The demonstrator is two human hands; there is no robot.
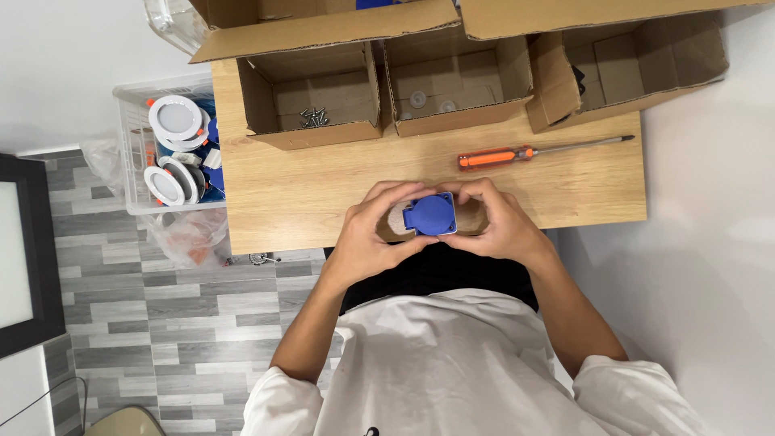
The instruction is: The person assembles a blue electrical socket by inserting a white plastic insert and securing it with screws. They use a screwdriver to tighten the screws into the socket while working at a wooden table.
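A blue socket unit with a round hinged lid (432, 215) is held between both hands over the near edge of the wooden table (307, 186). My left hand (373, 232) grips its left side, fingers curled over the top. My right hand (496, 222) grips its right side, with the thumb by the lid. Part of the unit is hidden behind the fingers. An orange-handled screwdriver (517, 153) lies on the table just beyond my hands, tip pointing right.
Three open cardboard boxes stand along the far edge: the left one (311, 101) holds screws, the middle one (452, 85) small round parts, the right one (630, 64) a dark item. A clear bin (133, 173) with round white lamps sits left of the table.
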